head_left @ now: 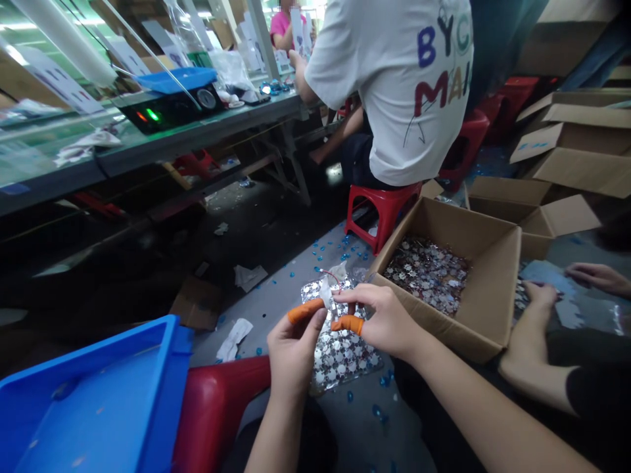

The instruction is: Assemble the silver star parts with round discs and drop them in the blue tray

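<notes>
My left hand [296, 335], an orange cover on its index finger, is closed in a pinch on a small white piece [326, 293]. Close against it, my right hand [384, 318] has curled fingers and an orange-covered thumb. Whatever sits between the right fingertips is too small to make out. A thin red wire [333, 274] rises just above the fingertips. Beneath both hands lies a tray [340, 364] covered with rows of shiny silver, roundish parts, partly hidden by the hands.
A blue bin [167, 368] rests on a red stool [217, 401] at left. On the right stands an open cardboard box [488, 276] holding many small silver parts. Blue bits litter the floor. A person in a white shirt [394, 85] sits ahead; another person's hands [539, 295] are at far right.
</notes>
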The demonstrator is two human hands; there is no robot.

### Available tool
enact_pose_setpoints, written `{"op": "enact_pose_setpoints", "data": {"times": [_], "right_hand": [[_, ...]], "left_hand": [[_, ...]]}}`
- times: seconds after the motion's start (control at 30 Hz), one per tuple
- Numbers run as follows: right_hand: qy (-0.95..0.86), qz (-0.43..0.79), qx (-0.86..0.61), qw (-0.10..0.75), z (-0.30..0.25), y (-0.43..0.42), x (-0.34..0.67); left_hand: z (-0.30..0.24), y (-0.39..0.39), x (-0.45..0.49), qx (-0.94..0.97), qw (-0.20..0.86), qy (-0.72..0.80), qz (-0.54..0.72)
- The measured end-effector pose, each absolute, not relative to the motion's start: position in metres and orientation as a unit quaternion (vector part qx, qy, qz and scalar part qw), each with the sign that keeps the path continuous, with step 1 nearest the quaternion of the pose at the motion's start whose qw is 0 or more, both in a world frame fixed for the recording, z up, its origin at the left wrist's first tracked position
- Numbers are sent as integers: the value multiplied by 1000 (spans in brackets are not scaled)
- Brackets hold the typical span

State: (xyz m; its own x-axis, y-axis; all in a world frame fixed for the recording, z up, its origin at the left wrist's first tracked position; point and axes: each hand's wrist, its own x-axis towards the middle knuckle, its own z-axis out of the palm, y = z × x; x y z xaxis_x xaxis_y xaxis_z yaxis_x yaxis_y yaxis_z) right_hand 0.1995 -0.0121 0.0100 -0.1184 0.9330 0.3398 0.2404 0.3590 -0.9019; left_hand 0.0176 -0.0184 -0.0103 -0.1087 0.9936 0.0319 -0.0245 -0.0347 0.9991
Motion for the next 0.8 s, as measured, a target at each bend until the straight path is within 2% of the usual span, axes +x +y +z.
{"op": "enact_pose_setpoints", "data": {"times": [0.27, 0.57, 0.8], "right_hand": [[-759, 180, -427, 457, -4, -10, 199], [-765, 155, -440, 443, -7, -9, 196], [-774, 140, -449, 424, -8, -9, 195]], "left_hand": [[-23, -14, 19, 373, 565, 489, 550], [-24, -13, 21, 374, 537, 495, 571], [-19, -13, 20, 399, 509, 538, 541]]}}
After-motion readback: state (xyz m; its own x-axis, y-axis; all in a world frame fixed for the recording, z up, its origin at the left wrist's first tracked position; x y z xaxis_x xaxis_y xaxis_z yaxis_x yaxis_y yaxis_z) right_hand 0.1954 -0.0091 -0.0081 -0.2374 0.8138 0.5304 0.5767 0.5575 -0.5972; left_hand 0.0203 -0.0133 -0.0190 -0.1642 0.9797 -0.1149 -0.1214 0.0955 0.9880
